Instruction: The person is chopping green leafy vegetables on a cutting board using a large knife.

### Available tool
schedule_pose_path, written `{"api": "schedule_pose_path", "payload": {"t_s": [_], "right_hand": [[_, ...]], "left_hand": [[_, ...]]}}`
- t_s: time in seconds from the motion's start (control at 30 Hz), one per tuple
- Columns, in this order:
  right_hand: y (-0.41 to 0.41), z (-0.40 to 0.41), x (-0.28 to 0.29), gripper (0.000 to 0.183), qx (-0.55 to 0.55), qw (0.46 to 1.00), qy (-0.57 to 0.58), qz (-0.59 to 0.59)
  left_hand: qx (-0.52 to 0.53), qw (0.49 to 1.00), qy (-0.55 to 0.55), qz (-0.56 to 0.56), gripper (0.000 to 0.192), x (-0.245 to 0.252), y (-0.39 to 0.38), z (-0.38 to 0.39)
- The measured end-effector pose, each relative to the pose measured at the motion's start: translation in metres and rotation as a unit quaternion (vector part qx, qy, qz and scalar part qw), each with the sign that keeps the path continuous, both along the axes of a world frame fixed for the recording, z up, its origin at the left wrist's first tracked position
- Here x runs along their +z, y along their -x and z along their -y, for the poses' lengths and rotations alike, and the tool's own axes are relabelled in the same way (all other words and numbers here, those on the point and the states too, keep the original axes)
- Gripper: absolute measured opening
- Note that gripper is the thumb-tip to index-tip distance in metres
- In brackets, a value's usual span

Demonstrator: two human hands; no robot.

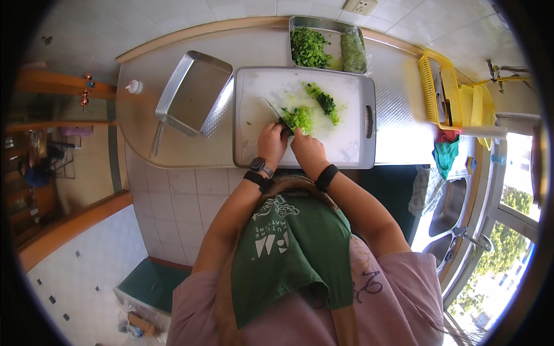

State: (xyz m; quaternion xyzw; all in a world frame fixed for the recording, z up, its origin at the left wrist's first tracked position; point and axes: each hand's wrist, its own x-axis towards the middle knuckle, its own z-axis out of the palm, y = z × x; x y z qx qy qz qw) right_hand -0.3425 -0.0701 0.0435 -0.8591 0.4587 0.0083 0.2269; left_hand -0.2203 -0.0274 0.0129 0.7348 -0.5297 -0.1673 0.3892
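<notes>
My right hand [309,150] is closed around the handle of a kitchen knife [272,108], whose blade points away to the upper left. Beside it, my left hand [271,143] has its fingers curled on dark leafy greens close to the blade; the fingers hide most of that bunch. Chopped light-green stems [300,118] lie against the knife's right side. Farther up and right, a strip of chopped greens [323,102] runs slantwise. All of this rests on a white cutting board [346,149] with a grey rim.
Behind the board, a metal tray [333,30] holds chopped greens [309,46] and a plastic-wrapped green bundle [353,49]. A rectangular metal pan [190,95] and a garlic bulb [134,87] are leftward. Yellow baskets [441,86] and a sink [448,207] are rightward.
</notes>
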Motion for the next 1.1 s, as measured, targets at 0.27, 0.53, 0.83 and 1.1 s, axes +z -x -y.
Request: {"api": "schedule_pose_path", "payload": {"t_s": [0.27,0.53,0.83,1.1], "right_hand": [[0.012,0.016,-0.010,0.016,-0.036,0.991,0.011,0.128],[0.027,-0.006,-0.001,0.014,-0.004,0.998,0.037,0.048],[0.007,-0.004,0.002,0.017,0.028,1.000,0.008,-0.001],[0.007,0.020,-0.010,0.018,0.000,0.993,-0.016,0.118]], "left_hand": [[0.011,0.998,0.013,0.065,0.015,0.009,0.004,-0.013],[0.005,0.997,0.028,0.077,0.012,-0.005,0.004,-0.013],[-0.007,0.996,0.022,0.082,0.007,-0.009,0.002,-0.012],[0.014,0.997,0.027,0.071,0.006,0.007,0.005,-0.014]]}}
